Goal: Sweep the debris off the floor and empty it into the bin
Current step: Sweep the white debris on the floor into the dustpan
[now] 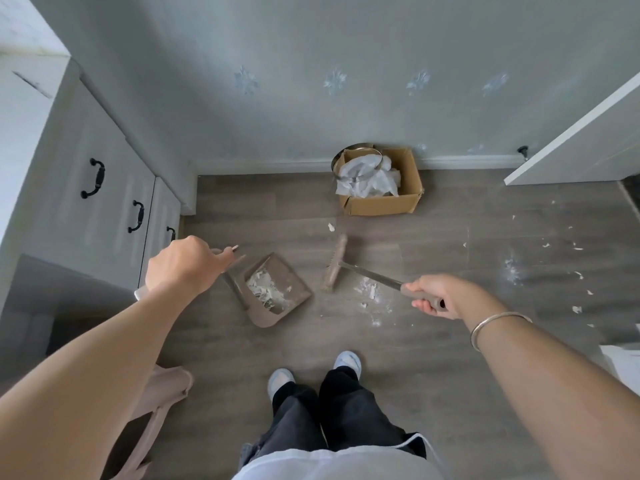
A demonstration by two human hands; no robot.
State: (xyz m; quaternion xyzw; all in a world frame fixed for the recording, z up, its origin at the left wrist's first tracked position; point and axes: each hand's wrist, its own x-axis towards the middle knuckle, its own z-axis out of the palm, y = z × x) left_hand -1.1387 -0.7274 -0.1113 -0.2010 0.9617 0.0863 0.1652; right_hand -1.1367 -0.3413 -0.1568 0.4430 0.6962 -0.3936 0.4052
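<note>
My left hand (pixel 183 265) grips the top of the long handle of a beige dustpan (pixel 294 289), which stands on the grey wood floor and holds a heap of white scraps (pixel 266 291). My right hand (pixel 440 294) grips the handle of a beige broom (pixel 334 266); its head rests on the floor just right of the pan. A small pile of white debris (pixel 369 291) lies under the broom handle. More white flakes (pixel 512 270) are scattered to the right. A cardboard box (pixel 381 202) by the wall holds white crumpled paper.
White cabinets with black handles (pixel 93 178) line the left side. A white door (pixel 571 147) stands open at the right. A metal hoop (pixel 356 157) leans in the box. A beige stool (pixel 162 393) sits by my left leg. My feet (pixel 311 372) are below the pan.
</note>
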